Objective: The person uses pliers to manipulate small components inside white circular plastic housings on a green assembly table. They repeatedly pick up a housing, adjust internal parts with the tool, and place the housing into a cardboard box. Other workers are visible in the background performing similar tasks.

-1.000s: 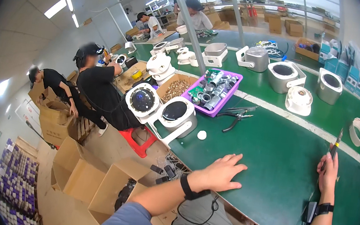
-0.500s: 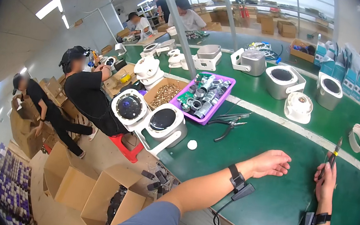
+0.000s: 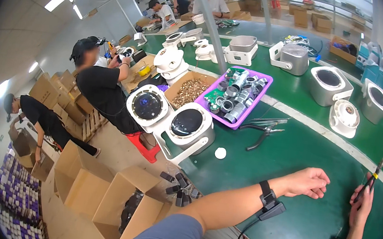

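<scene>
My left hand (image 3: 308, 183) hovers over the green tabletop (image 3: 259, 191) with its fingers loosely curled and a little apart; nothing shows in it. To the right, my right hand (image 3: 362, 202) is closed around small pliers (image 3: 376, 172) with yellow and black on them, jaws pointing up and away. A black strap with a small device sits on each wrist. Beyond my left hand, another pair of pliers (image 3: 262, 137) with dark handles lies beside a purple tray (image 3: 234, 124) of metal rings and green circuit boards. A white round cap (image 3: 220, 153) rests nearer the left edge.
White-framed housings with dark round faces (image 3: 187, 122) stand at the table's left edge, by a carton of brass-coloured parts (image 3: 190, 92). More grey-and-white housings (image 3: 330, 84) line the far side. Open cartons (image 3: 118, 197) are on the floor at left. Several people work nearby.
The view has swung left, so the table's things sit further right in the picture. My left fingers look more curled. The pliers stay in my right hand.
</scene>
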### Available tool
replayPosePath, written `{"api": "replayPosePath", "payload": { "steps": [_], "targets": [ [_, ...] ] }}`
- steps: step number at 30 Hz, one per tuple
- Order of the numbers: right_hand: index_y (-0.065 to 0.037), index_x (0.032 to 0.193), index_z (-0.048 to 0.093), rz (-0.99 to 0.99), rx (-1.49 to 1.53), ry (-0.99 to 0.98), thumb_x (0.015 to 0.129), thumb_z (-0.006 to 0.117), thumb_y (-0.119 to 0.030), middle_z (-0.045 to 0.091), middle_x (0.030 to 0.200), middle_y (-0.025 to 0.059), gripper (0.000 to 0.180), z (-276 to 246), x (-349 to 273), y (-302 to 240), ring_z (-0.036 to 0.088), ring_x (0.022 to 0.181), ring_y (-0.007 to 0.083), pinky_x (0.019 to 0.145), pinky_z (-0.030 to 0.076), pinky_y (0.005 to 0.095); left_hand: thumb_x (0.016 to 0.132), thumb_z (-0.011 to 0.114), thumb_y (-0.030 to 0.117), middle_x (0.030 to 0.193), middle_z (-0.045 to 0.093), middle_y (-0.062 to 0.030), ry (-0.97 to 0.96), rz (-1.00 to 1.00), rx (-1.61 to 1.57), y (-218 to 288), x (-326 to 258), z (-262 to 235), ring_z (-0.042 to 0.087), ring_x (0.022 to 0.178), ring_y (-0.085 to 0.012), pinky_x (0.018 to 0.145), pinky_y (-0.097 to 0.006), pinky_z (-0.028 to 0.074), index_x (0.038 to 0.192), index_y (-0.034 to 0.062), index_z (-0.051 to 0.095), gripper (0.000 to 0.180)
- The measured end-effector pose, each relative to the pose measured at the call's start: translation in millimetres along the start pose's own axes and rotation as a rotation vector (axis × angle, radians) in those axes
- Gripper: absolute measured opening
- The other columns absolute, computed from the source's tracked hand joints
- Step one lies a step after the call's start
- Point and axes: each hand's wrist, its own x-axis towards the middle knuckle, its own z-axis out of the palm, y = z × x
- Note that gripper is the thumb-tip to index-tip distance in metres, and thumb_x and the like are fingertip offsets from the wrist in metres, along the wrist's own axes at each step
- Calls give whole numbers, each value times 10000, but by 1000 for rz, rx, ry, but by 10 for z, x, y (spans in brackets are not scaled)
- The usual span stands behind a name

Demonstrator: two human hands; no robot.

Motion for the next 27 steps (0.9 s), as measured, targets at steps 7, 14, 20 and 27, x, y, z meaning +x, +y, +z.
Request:
{"api": "replayPosePath", "payload": {
  "steps": [7, 14, 20, 27],
  "targets": [
    [-73, 1583, 334, -12, -12, -9, 1069, 503, -378, 546, 898, -27, 621, -38, 18, 38, 495, 698, 45, 561, 379, 194, 1025, 592, 187, 1099, 620, -101, 1, 6, 11, 4, 17, -8, 656, 970, -182, 882, -343, 579, 1270, 23, 532, 301],
    [-40, 1582, 329, -12, 0, -4, 1072, 502, -353, 545, 899, -16, 623, -12, 11, 32, 495, 696, 49, 567, 391, 199, 1023, 589, 172, 1092, 619, -102, 8, 0, 2, 8, 12, -5, 658, 962, -182, 879, -343, 579, 1265, 17, 532, 293],
    [-37, 1585, 319, -15, -1, 0, 1071, 501, -348, 540, 896, -18, 628, -13, 12, 34, 495, 704, 49, 571, 386, 197, 1022, 583, 163, 1093, 617, -104, 0, 5, -8, 7, 20, -15, 657, 961, -182, 874, -341, 579, 1266, 14, 532, 291],
    [-49, 1582, 331, -27, -12, -21, 1071, 502, -360, 533, 909, -24, 622, -55, 20, 62, 488, 713, 46, 569, 373, 193, 1027, 580, 167, 1118, 608, -114, -7, 17, -10, 9, 19, -12, 656, 960, -188, 869, -340, 581, 1276, 5, 524, 303]
  ]
}}
